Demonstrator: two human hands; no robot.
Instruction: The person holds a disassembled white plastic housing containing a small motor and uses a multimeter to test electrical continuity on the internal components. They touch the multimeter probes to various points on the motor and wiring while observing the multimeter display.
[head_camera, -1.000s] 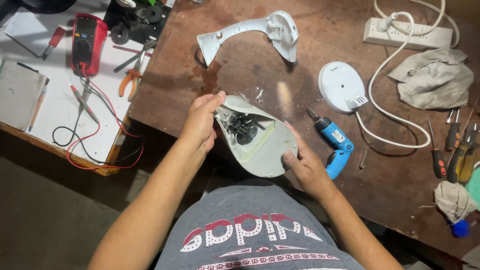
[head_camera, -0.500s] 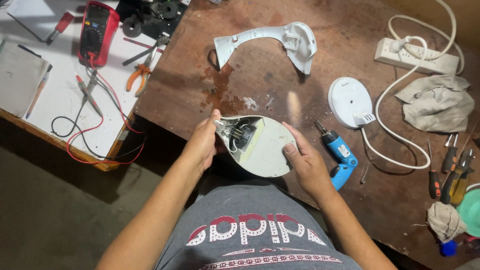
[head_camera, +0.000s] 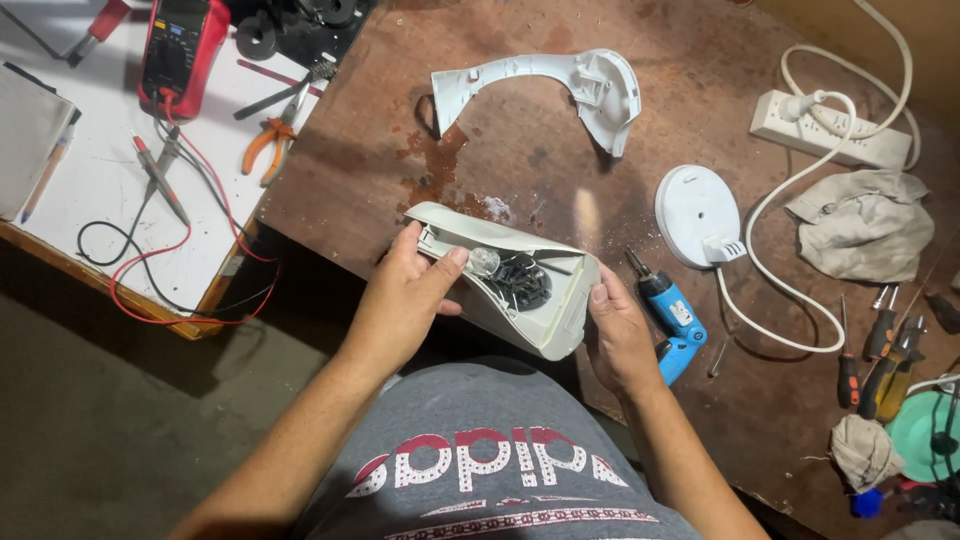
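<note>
Clearly both hands are busy with one object: an opened white plastic appliance housing, held above the near edge of the brown bench, in front of the person's grey shirt. The left hand is wrapped around the narrow end of the shell, thumb laid across the rim beside a small clear bulb, which steadies the piece and tilts its hollow side upward so the dark wiring and parts inside face the camera. The right hand cups the wider end from below, thumb pressed on the outer edge; it grips the shell and nothing else.

Just beside the right hand lies a blue electric screwdriver, its bit pointing away from the person, close enough to pick up easily. Farther out on the bench rest a matching white curved cover, a round white base with its white cord running to a power strip, and a crumpled grey rag. Several screwdrivers lie at the right edge. On the adjoining white bench sit a red multimeter with leads and orange-handled pliers.
</note>
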